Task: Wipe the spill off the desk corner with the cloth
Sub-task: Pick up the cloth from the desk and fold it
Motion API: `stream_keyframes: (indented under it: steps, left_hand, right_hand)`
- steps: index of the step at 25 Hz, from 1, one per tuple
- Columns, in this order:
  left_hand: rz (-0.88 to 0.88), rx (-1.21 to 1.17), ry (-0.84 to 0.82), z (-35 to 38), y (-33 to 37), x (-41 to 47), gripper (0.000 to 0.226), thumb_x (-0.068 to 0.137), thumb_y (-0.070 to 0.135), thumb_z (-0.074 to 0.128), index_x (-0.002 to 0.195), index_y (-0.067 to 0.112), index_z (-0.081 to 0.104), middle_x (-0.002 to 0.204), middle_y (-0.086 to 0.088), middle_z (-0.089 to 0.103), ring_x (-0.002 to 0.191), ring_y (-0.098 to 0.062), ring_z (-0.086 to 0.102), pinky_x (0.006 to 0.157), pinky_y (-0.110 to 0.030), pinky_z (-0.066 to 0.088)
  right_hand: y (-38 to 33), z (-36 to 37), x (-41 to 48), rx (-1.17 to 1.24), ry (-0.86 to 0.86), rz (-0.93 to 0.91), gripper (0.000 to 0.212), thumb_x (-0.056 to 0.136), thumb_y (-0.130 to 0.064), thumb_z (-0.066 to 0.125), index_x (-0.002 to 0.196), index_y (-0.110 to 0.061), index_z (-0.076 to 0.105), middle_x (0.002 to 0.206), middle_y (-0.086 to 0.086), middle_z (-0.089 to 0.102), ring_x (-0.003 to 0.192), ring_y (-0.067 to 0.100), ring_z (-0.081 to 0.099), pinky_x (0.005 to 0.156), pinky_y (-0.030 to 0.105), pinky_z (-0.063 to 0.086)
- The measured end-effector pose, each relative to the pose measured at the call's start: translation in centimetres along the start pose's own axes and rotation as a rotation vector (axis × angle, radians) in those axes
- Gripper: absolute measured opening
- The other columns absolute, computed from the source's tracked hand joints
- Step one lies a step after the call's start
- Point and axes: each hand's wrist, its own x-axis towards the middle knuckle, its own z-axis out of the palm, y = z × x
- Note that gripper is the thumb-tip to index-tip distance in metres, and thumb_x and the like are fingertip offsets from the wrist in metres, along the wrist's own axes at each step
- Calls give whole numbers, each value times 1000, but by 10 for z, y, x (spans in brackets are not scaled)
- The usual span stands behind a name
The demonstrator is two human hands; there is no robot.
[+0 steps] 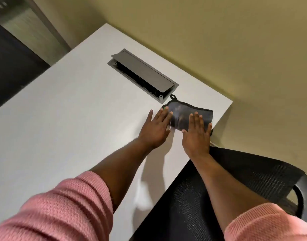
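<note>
A dark grey folded cloth (187,112) with black trim and a small loop lies on the white desk (71,119), close to the desk's right corner (230,102). My left hand (155,129) rests flat on the desk, fingers spread, with its fingertips touching the cloth's left end. My right hand (197,134) lies flat with its fingers spread over the cloth's near right part, pressing down on it. No spill is visible on the desk surface.
A grey cable hatch (143,75) with its lid raised is set in the desk just beyond the cloth. A black mesh chair back (236,180) stands against the desk's right edge under my right forearm. A beige wall runs behind.
</note>
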Motion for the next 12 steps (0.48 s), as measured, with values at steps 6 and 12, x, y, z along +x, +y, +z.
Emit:
stream_keyframes:
  steps: [6, 12]
  left_hand:
    - [-67, -106, 11, 23, -2, 42, 51, 103, 27, 50, 153, 21, 46, 167, -5, 36, 159, -28, 21, 128, -53, 7]
    - [-39, -62, 103, 7, -2, 41, 24, 87, 10, 54, 100, 22, 70, 131, 1, 69, 150, -31, 40, 125, -58, 14]
  right_hand:
    - [9, 13, 19, 18, 50, 121, 58, 103, -26, 59, 158, -16, 40, 167, 6, 38, 160, 26, 20, 127, 61, 7]
    - [15, 6, 8, 33, 175, 79, 34, 93, -12, 72, 127, -18, 69, 127, 5, 69, 139, 26, 51, 127, 57, 14]
